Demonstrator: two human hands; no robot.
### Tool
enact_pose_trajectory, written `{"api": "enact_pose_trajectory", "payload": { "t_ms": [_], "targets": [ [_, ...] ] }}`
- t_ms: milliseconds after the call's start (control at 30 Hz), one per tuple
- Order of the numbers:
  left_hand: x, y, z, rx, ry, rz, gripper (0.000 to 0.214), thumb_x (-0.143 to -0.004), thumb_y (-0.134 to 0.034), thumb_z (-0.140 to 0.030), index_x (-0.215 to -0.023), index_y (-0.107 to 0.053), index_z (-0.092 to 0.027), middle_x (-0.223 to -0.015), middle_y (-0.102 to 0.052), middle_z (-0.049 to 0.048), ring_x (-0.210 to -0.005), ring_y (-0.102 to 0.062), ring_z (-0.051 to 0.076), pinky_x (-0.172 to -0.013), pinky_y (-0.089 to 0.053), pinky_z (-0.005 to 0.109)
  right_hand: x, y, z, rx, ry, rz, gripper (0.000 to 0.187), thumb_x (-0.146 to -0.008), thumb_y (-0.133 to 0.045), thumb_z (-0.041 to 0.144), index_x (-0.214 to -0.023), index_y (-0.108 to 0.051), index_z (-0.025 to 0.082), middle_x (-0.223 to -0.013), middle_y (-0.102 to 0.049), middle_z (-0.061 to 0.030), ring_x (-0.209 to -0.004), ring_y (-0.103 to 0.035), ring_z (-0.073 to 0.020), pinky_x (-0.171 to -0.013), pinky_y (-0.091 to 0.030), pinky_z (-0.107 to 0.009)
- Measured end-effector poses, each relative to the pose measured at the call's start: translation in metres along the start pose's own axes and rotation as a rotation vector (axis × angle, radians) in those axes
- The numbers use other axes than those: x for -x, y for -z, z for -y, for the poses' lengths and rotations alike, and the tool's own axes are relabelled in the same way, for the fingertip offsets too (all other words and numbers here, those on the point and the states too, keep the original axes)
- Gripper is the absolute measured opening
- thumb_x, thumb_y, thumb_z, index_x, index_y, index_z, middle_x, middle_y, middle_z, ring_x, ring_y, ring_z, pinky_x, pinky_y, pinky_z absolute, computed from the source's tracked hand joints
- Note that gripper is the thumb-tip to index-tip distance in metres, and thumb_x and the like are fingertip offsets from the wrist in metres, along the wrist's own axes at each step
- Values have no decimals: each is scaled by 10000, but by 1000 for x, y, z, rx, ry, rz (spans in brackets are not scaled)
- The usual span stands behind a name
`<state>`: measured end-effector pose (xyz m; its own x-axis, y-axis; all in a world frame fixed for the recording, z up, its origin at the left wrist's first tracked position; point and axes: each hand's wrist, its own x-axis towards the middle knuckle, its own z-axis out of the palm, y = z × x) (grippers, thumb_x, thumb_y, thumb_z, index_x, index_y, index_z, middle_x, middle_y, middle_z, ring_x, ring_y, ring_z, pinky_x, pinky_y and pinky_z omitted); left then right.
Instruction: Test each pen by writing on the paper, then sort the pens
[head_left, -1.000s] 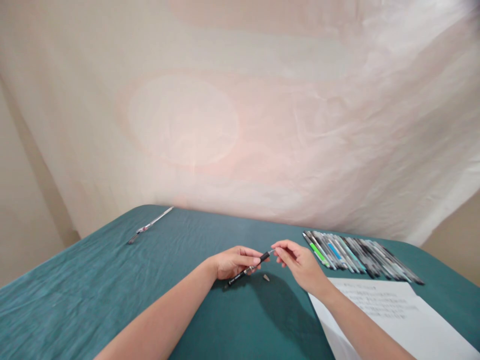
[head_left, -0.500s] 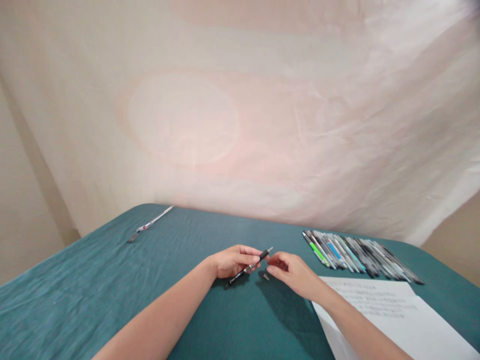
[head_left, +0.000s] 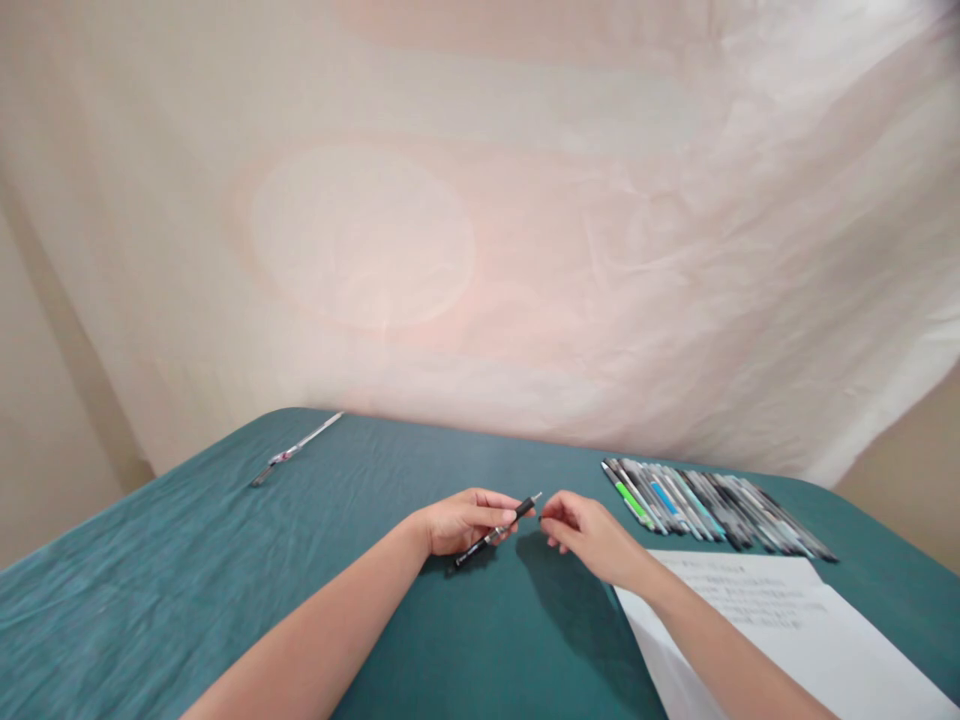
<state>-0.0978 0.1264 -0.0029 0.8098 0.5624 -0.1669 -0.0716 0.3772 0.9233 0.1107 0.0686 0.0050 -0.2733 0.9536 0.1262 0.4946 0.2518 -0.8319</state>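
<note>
My left hand (head_left: pixel 459 524) is closed around a black pen (head_left: pixel 495 532) and holds it slanted just above the teal tablecloth (head_left: pixel 225 560), its tip pointing up and to the right. My right hand (head_left: pixel 589 535) sits just right of that tip, thumb and forefinger pinched together a finger's width from it. The pinch appears to hold a small grey pen tip piece, which is too small to see clearly.
A row of several pens (head_left: pixel 712 505) lies at the back right of the table. A printed white sheet (head_left: pixel 772 630) lies under my right forearm. One lone pen (head_left: pixel 296 452) rests near the far left edge. A pale cloth backdrop hangs behind the table.
My right hand dropped from the pen's tip to a small grey piece on the cloth, then rose back beside the tip, pinched. The piece no longer lies on the cloth.
</note>
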Motion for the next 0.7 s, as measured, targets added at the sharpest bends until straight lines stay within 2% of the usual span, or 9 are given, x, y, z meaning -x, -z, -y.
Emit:
{"api": "enact_pose_trajectory", "payload": {
  "t_ms": [100, 233, 700],
  "targets": [
    [0, 1, 1, -21, 5, 0, 398, -618, -718, -317, -967, -652, -138, -709, -574, 16, -575, -448, 68, -560, -301, 194, -3, 16, 2, -168, 16, -58, 217, -769, -531, 348, -861, -558, 153, -692, -580, 2, -616, -546, -112, -576, -446, -239],
    [0, 1, 1, -80, 13, -8, 405, -610, -722, -331, -964, -658, -144, -690, -562, 12, -574, -440, 73, -563, -307, 199, -3, 26, 5, -244, 33, -87, 255, -751, -562, 368, -893, -575, 155, -706, -575, 7, -629, -524, -100, -610, -434, -239],
    [1, -1, -1, -169, 27, -1, 423, -598, -721, -334, -968, -658, -139, -671, -540, 0, -561, -414, 63, -549, -290, 192, 1, 18, 17, -184, 49, 0, 222, -766, -558, 346, -886, -582, 160, -718, -577, -4, -643, -508, -110, -600, -412, -230]
  ]
}}
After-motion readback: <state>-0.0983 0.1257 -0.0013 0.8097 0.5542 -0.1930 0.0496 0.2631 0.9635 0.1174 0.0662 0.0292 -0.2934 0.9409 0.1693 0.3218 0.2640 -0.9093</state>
